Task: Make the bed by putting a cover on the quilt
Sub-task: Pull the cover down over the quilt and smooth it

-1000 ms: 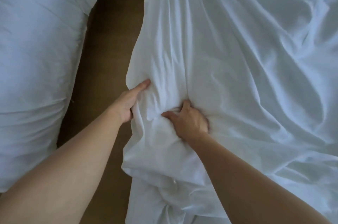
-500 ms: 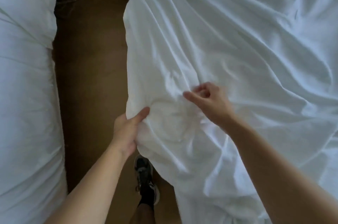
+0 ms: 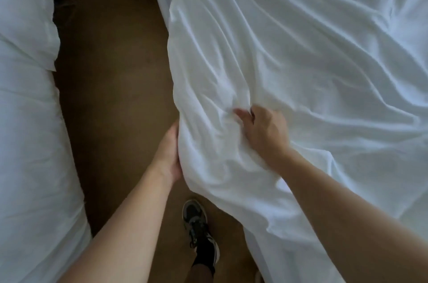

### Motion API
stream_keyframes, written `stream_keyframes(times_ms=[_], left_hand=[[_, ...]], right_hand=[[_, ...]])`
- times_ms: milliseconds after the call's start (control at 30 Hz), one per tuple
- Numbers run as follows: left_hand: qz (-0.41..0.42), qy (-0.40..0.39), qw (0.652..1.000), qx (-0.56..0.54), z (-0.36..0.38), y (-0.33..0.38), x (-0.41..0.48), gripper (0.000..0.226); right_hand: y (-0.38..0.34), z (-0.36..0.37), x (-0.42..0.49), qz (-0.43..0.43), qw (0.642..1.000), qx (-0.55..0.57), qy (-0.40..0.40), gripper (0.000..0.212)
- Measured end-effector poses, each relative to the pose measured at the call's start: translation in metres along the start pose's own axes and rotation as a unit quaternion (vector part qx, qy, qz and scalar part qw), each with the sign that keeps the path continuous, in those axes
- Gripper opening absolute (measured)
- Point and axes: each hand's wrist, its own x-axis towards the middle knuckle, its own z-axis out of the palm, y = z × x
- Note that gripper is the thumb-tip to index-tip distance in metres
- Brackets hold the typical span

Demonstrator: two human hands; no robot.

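While both hands work at the near left edge of the bed, the white cover (image 3: 289,56) lies in big soft wrinkles over the whole right side of the view, and its edge hangs down toward the brown floor (image 3: 115,97). The quilt must be inside or under it, but it cannot be told apart from the cover. The left hand (image 3: 170,150) is cupped around the outside of the hanging edge, with the cloth pressed into its palm; its fingers are hidden behind the fold. The right hand (image 3: 264,132) sits on top, just beside the left, with its fingers curled and its thumb pinching a small bunch of cloth. A second ago both hands were closer together and pushed down into one tight bunch. Then the right hand let go, lifted, and took a new pinch a little farther along, while the left hand slid to hold the side. One foot in a dark shoe (image 3: 199,229) has stepped into view on the floor, so the person seems to be walking along the bed. This looks like feeling for the quilt's edge inside the cover and tugging the two into line, bit by bit. Many wrinkles are left, so the job is likely not near its end. Another white bed (image 3: 27,144) lies on the left, well apart, and nobody is touching it.
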Motion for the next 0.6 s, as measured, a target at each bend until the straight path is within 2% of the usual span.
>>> stream_keyframes(times_ms=[133,267,367,433,500,533,600], left_hand=[[-0.034,-0.057,0.998,0.018,0.003,-0.003,0.022,0.059],[0.027,-0.077,0.996,-0.033,-0.004,-0.004,0.029,0.042],[0.076,0.001,0.997,0.013,-0.001,-0.01,0.027,0.031],[0.137,0.083,0.98,0.118,-0.004,-0.018,0.026,0.021],[0.152,0.16,0.963,0.156,-0.017,-0.028,0.026,0.019],[0.131,0.158,0.969,0.139,-0.023,-0.032,0.025,0.022],[0.064,0.099,0.988,0.096,-0.031,-0.039,0.022,0.038]], right_hand=[[-0.015,-0.059,-0.006,-0.069,0.986,0.022,0.148,0.057],[-0.035,-0.119,-0.006,-0.062,0.972,0.076,0.214,0.057],[-0.044,-0.145,0.005,-0.05,0.956,0.092,0.274,0.059],[-0.044,-0.153,0.018,-0.017,0.942,0.102,0.318,0.059],[-0.038,-0.157,0.034,0.038,0.935,0.082,0.343,0.056],[-0.035,-0.152,0.041,0.072,0.938,0.05,0.334,0.052],[-0.037,-0.132,0.044,0.099,0.95,-0.029,0.295,0.042]])
